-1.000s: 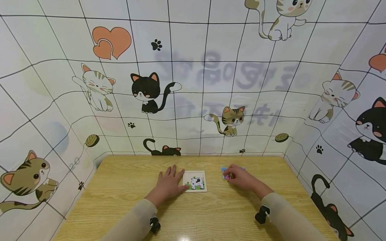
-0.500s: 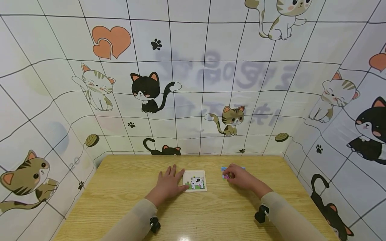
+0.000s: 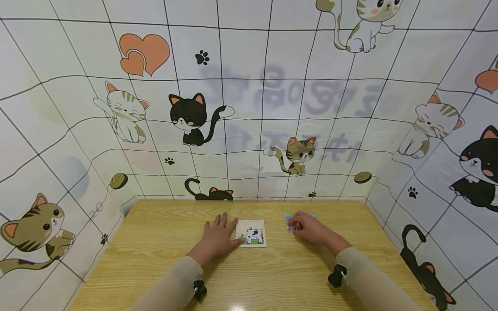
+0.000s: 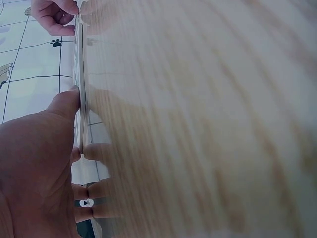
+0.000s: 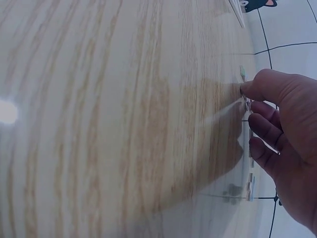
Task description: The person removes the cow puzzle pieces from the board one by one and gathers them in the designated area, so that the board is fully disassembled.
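In the head view a square jigsaw puzzle board [image 3: 241, 224] with a cow picture lies flat on the table. My left hand [image 3: 218, 238] rests beside its left edge, fingers spread and fairly straight, thumb over the lower left corner. The left wrist view shows that thumb [image 4: 68, 102] on the board's edge. To the right, my right hand [image 3: 309, 227] is over several small blue and pink puzzle pieces [image 3: 288, 218], partly hidden by it. Its thumb and curled fingers pinch a puzzle piece [image 5: 246, 104] at table level; the piece shows only edge-on.
The light wooden table [image 3: 249, 276] reaches back to a wall sheet [image 3: 249, 129] printed with cats and grid lines. Further puzzle pieces [image 5: 249, 187] lie flat under and beyond the right hand. A strip of table separates the board from the pieces.
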Available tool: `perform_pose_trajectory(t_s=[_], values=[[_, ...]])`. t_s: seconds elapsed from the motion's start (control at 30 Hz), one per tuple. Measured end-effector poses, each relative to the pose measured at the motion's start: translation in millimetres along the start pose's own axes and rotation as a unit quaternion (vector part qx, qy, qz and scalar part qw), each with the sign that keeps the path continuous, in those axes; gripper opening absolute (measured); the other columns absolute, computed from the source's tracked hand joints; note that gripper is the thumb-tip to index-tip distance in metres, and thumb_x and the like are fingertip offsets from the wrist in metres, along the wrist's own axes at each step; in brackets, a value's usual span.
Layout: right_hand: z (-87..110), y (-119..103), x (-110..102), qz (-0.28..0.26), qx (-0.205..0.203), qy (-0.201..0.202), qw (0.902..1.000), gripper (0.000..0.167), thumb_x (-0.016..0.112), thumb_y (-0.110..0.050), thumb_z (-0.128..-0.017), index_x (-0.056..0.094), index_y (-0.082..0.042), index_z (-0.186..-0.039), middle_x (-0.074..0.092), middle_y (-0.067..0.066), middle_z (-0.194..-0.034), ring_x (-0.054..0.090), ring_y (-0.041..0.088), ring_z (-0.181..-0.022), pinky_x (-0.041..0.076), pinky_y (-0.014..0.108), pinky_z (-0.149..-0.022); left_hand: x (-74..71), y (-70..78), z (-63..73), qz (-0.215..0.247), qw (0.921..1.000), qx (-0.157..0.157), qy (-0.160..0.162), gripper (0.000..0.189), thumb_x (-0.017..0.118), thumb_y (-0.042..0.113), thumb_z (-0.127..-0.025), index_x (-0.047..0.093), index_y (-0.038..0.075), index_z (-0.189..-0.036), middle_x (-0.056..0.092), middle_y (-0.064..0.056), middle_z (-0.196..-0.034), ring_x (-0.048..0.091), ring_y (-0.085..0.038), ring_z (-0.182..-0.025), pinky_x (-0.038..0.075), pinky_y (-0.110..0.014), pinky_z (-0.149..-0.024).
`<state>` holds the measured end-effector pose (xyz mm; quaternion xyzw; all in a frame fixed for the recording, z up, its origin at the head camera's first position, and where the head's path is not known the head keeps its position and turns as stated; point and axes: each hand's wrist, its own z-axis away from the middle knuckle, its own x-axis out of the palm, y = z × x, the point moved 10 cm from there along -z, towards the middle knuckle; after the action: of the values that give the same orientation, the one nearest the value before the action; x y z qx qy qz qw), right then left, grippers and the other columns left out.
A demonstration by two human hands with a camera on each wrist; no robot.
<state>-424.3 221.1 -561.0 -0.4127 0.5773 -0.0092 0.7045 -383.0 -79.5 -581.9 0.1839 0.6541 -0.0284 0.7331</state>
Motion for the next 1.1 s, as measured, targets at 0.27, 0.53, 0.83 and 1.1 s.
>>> perform_pose_trajectory(t_s=[0.27,0.53,0.83,1.1], values=[[-1.1,-6,-3,-0.033,0.001,0.016,0.9993,0.018,0.075,-0.007,-0.106,0.075,-0.002,-0.123,0.062,0.009,-0.112,0.055,0.013,-0.083,0.050,0.028,-0.071,1.0,-2.1,-0.2,-0.002,1.0000,-0.001,-0.002,0.089,0.056,0.077,-0.104,0.037,0.027,-0.175,0.025,-0.022,-0.180,0.024,-0.046,-0.166,0.023,-0.077,-0.124],[-7.1,-25,-4,-0.027,-0.022,0.027,0.9990,0.022,0.075,-0.008,-0.106,0.076,0.000,-0.127,0.065,0.010,-0.112,0.058,0.011,-0.084,0.054,0.030,-0.074,1.6,-1.8,-0.5,-0.003,1.0000,-0.001,-0.001,0.090,0.057,0.078,-0.103,0.038,0.027,-0.175,0.026,-0.022,-0.180,0.025,-0.046,-0.165,0.024,-0.078,-0.124],[-17.9,-51,1,-0.015,-0.043,0.033,0.9984,0.022,0.077,-0.008,-0.104,0.077,0.000,-0.125,0.067,0.010,-0.112,0.059,0.010,-0.085,0.054,0.032,-0.075,3.5,-3.8,-3.0,-0.009,1.0000,0.000,-0.002,0.090,0.055,0.078,-0.104,0.037,0.028,-0.175,0.024,-0.021,-0.181,0.024,-0.046,-0.166,0.023,-0.078,-0.124],[-31.8,-69,17,-0.028,-0.055,0.019,0.9979,0.027,0.080,-0.010,-0.102,0.076,0.001,-0.126,0.066,0.011,-0.114,0.063,0.010,-0.090,0.057,0.031,-0.079,2.4,-2.7,-2.6,-0.006,1.0000,0.000,0.003,0.090,0.057,0.079,-0.103,0.039,0.027,-0.175,0.026,-0.022,-0.180,0.026,-0.047,-0.165,0.024,-0.078,-0.123]])
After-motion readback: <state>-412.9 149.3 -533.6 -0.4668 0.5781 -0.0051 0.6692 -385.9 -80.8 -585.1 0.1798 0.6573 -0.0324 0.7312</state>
